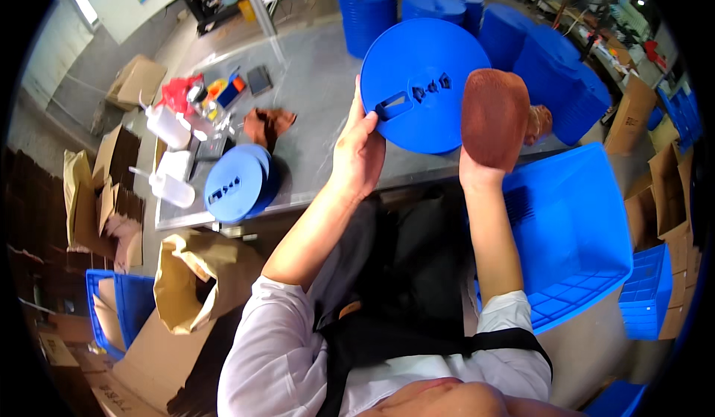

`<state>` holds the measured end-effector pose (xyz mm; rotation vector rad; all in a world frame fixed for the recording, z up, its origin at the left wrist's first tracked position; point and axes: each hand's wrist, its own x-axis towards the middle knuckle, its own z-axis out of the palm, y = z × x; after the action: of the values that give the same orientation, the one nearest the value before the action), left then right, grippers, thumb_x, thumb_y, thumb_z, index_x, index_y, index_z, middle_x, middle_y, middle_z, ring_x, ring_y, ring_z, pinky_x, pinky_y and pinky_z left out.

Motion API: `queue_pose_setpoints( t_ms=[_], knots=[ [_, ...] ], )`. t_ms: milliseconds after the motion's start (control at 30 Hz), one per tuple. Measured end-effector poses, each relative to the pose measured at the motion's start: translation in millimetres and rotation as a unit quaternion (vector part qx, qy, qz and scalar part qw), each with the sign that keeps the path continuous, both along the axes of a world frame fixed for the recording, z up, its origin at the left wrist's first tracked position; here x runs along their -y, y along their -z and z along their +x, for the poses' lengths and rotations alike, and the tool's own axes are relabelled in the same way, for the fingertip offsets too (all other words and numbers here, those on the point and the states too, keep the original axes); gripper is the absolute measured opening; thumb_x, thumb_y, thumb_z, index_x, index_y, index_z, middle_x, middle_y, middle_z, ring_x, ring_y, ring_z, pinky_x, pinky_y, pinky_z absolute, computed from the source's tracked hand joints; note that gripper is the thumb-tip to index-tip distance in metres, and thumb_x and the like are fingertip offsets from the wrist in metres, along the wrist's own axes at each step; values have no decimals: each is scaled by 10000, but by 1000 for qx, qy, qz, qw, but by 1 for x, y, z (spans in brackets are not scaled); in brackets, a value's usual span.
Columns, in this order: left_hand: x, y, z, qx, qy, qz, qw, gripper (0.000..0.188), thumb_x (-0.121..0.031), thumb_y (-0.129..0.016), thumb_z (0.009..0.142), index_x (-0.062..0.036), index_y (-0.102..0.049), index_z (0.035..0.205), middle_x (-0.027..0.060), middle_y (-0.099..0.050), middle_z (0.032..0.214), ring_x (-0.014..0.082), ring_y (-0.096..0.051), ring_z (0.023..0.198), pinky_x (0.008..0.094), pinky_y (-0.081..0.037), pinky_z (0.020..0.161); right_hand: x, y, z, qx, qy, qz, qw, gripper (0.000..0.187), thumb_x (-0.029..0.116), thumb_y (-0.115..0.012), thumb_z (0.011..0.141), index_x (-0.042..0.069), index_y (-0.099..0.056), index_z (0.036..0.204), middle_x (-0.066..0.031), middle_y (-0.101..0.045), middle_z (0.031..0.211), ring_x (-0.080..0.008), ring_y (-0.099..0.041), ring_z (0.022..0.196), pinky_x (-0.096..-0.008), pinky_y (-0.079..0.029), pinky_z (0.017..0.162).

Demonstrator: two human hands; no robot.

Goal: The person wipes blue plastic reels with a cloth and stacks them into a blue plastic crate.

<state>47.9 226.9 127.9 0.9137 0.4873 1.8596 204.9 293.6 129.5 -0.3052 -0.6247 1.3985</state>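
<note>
Blue disc point(424, 81) upright, face toward wearer

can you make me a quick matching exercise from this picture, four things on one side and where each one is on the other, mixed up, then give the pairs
Things:
1. blue disc
2. brown cloth mitt
3. white squeeze bottle
4. blue crate

Places:
A. lying on the table's left end, beside the stack of blue discs
B. worn over the right hand, against the disc's right edge
C. at the person's right, below the table edge
D. held up by its left edge in the left hand

Pairs: 1-D, 2-B, 3-A, 4-C
</note>
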Motion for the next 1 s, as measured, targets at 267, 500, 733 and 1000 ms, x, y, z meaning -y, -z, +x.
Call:
queue_pose_setpoints(
  t_ms=[267, 500, 733, 1000],
  knots=[
    [109, 85, -18, 106, -55, -169, 978, 540, -345, -494, 941, -110, -335, 1400, 34, -427, 1381, 192, -397, 1271, 374, -303, 1055, 95, 95, -11, 64, -74, -26, 995, 475, 409, -503, 921, 157, -430, 1318, -13, -444, 1341, -196, -410, 1246, -375, -324, 1043],
    [174, 116, -29, 144, -41, -261, 954, 643, -364, -595, 890, -127, -311, 1416, 40, -441, 1365, 191, -422, 1254, 379, -323, 1049, 145, 113, -22, 148, -136, -100, 975, 507, 425, -465, 937, 144, -398, 1353, -18, -401, 1399, -198, -385, 1287, -386, -316, 1063],
    [193, 127, -21, 174, -137, -260, 940, 718, -225, -602, 896, -228, -188, 1482, 31, -377, 1426, 196, -374, 1287, 405, -294, 1077, 169, 141, -26, 135, -127, -244, 952, 499, 465, -464, 927, 184, -419, 1337, 9, -457, 1349, -179, -433, 1243, -372, -358, 1023],
    [201, 135, -22, 187, -202, -223, 935, 713, -181, -610, 883, -220, -208, 1471, 43, -348, 1428, 218, -347, 1300, 421, -304, 1074, 176, 139, -26, 155, -223, -258, 927, 587, 480, -468, 926, 173, -328, 1406, -2, -367, 1428, -181, -374, 1302, -368, -323, 1068]
  ],
)
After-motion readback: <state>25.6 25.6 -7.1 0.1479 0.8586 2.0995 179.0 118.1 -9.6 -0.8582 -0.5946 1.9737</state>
